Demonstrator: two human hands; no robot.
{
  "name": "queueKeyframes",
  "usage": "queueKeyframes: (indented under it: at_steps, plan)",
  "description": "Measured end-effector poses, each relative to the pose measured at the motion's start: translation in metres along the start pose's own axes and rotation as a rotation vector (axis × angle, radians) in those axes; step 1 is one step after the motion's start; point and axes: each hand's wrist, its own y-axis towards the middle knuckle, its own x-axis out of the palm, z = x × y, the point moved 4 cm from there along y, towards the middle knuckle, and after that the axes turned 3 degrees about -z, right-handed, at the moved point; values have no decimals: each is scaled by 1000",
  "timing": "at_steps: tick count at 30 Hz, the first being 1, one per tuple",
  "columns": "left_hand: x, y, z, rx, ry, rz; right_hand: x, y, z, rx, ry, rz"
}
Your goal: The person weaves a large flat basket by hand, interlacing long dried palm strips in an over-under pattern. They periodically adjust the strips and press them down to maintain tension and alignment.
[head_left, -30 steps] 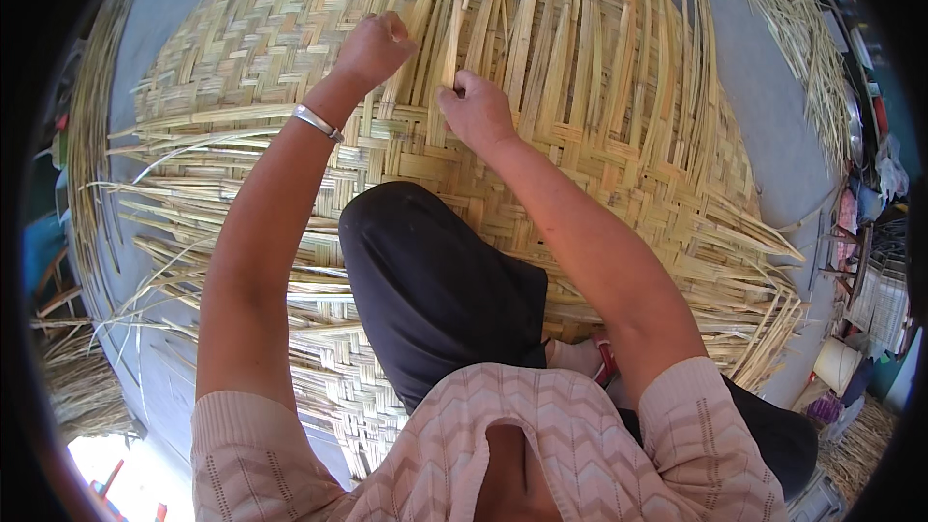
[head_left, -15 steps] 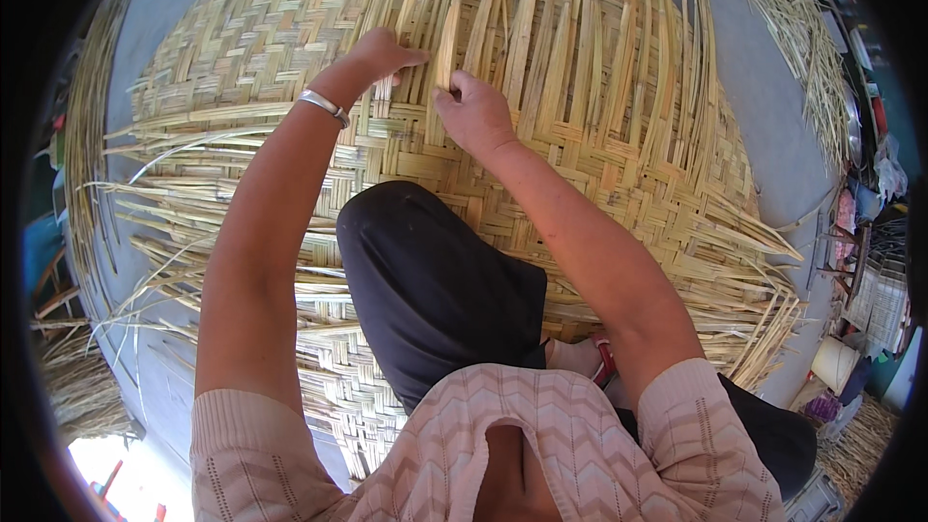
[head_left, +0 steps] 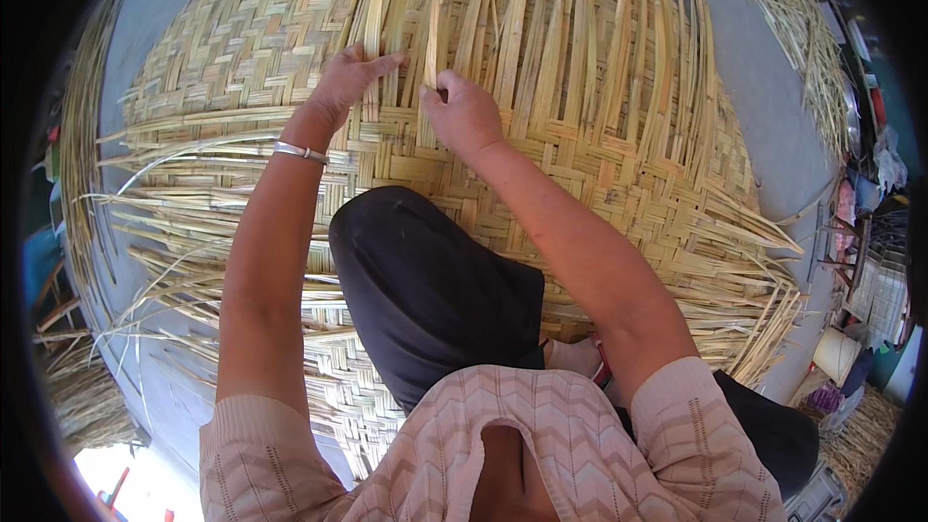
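A large mat (head_left: 242, 29) of woven split-cane strips lies beneath me, in a herringbone pattern, with my dark-trousered knee on it. The right hand (head_left: 466, 118) pinches the near end of a pale, flat cane strip (head_left: 438, 19), which runs away toward the far edge. To its left, my left hand (head_left: 346, 85) rests at a group of upright strips (head_left: 377, 10), its thumb stretched out rightward and apart from the forefinger. Its other fingers are mostly hidden. A silver bangle (head_left: 301, 152) circles my left wrist.
Loose strip ends (head_left: 174, 203) fan out from the mat's left side, and more (head_left: 744, 300) at its right. Long strips (head_left: 85, 135) lie on the grey floor at far left. A strip pile (head_left: 788, 29) lies far right, near a white bucket (head_left: 835, 358).
My left hand has shifted left and slightly nearer, now beside strips farther left. My right hand has moved a little left with its strip, which stands more upright in view.
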Motion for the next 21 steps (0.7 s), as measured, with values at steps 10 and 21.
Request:
queueKeyframes:
  at_steps: [10, 21]
  plan:
    - [0, -1, -6, 19, -222, -58, -3, -2, -12, 19, -72, -32]
    - [9, 3, -4, 64, -592, -130, 2, 7, -28, -126, -225, -126]
